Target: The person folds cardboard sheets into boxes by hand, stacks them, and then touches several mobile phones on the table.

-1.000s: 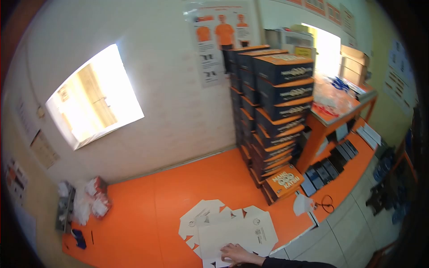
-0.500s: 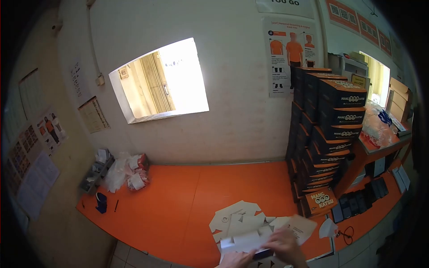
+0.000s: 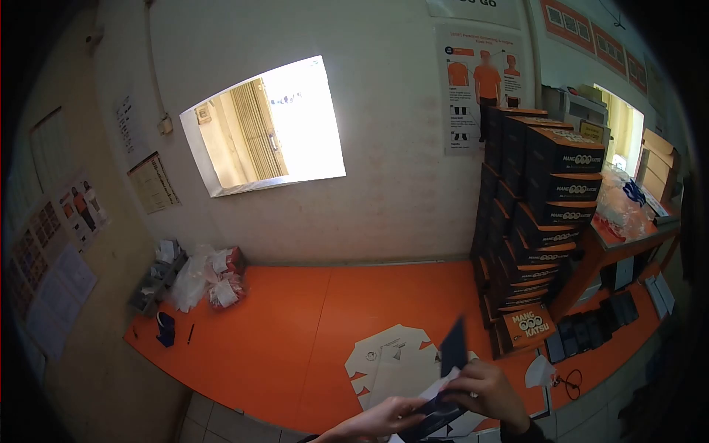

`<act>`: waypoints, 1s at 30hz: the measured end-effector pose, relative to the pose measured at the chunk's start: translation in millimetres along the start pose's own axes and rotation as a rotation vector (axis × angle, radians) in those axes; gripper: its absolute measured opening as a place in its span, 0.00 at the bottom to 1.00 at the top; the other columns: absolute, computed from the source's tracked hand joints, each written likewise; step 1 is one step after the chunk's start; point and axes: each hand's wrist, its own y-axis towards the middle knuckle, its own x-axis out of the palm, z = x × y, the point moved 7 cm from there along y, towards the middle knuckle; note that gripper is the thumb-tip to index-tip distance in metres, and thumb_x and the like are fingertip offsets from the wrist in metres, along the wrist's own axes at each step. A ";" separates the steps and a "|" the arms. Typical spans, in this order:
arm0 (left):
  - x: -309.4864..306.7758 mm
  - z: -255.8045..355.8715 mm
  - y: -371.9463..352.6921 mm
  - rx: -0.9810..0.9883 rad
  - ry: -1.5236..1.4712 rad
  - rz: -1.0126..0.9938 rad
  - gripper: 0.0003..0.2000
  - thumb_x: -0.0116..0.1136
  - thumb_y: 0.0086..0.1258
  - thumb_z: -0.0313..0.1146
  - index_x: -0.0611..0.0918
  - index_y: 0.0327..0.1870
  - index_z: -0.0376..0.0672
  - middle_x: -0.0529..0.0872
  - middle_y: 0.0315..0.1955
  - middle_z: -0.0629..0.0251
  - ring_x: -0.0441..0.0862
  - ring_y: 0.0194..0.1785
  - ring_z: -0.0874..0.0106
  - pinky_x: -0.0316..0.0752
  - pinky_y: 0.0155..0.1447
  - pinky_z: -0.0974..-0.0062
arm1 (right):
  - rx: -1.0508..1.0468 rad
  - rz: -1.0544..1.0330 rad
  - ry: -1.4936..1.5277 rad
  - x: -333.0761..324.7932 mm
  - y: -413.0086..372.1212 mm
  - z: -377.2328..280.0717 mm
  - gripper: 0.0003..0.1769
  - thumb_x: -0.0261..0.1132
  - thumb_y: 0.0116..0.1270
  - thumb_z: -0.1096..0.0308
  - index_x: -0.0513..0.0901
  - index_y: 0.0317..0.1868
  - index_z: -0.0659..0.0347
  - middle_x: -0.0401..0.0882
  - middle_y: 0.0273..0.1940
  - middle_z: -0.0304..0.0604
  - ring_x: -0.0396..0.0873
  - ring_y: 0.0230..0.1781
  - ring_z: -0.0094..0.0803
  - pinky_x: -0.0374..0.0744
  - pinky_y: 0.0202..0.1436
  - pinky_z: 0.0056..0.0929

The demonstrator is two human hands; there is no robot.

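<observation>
A partly folded cardboard box (image 3: 454,347), dark on the outside and pale inside, is between my two hands at the front edge of the table. My left hand (image 3: 395,415) grips its lower left side, fingers closed over the dark panel. On the other side, my right hand (image 3: 481,391) is closed on the box near an upright dark flap, its fingers bent around the edge. Under and behind it lie flat, pale box blanks (image 3: 384,362) with printed marks. My hands hide much of the held box.
Tall stacks of black and orange boxes (image 3: 565,159) stand at right, with one orange-topped box (image 3: 528,326) low in front. The orange table (image 3: 281,332) holds plastic bags (image 3: 225,288), a grey bin (image 3: 151,292), a tape dispenser (image 3: 165,330) and a pen (image 3: 191,334) at left.
The box in my hands has turned from showing its pale inside to its dark outside, and a dark flap now stands up. My right hand has shifted slightly right and up.
</observation>
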 end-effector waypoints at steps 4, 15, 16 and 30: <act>-2.1 -1.0 -0.9 0.229 -0.194 -0.046 0.15 0.54 0.70 0.35 0.74 0.51 0.33 0.80 0.34 0.66 0.73 0.35 0.82 0.70 0.38 0.84 | -0.362 -0.115 -0.183 -0.6 10.4 -45.7 0.10 0.68 0.50 0.65 0.84 0.36 0.46 0.75 0.36 0.32 0.74 0.35 0.27 0.75 0.32 0.29; -39.6 20.5 -33.0 0.799 -0.683 0.992 0.18 0.49 0.63 0.24 0.67 0.55 0.35 0.76 0.45 0.58 0.78 0.49 0.68 0.76 0.54 0.66 | -0.409 0.308 -0.296 -5.6 -15.0 -28.9 0.10 0.65 0.55 0.65 0.84 0.39 0.50 0.79 0.30 0.36 0.75 0.21 0.25 0.74 0.22 0.24; -38.6 23.3 -36.0 0.831 -0.613 1.097 0.18 0.51 0.63 0.23 0.68 0.55 0.34 0.77 0.45 0.59 0.79 0.47 0.70 0.79 0.49 0.69 | -0.203 0.594 -0.335 -25.0 -14.2 -25.2 0.07 0.69 0.52 0.69 0.82 0.34 0.54 0.80 0.27 0.35 0.75 0.19 0.27 0.70 0.19 0.25; -50.1 38.3 -42.4 0.539 -0.451 1.135 0.17 0.55 0.63 0.24 0.70 0.52 0.31 0.80 0.40 0.53 0.83 0.35 0.70 0.82 0.38 0.77 | -0.224 0.797 -0.122 -40.4 -17.5 -36.0 0.10 0.72 0.46 0.75 0.82 0.31 0.56 0.74 0.22 0.35 0.76 0.22 0.26 0.73 0.22 0.26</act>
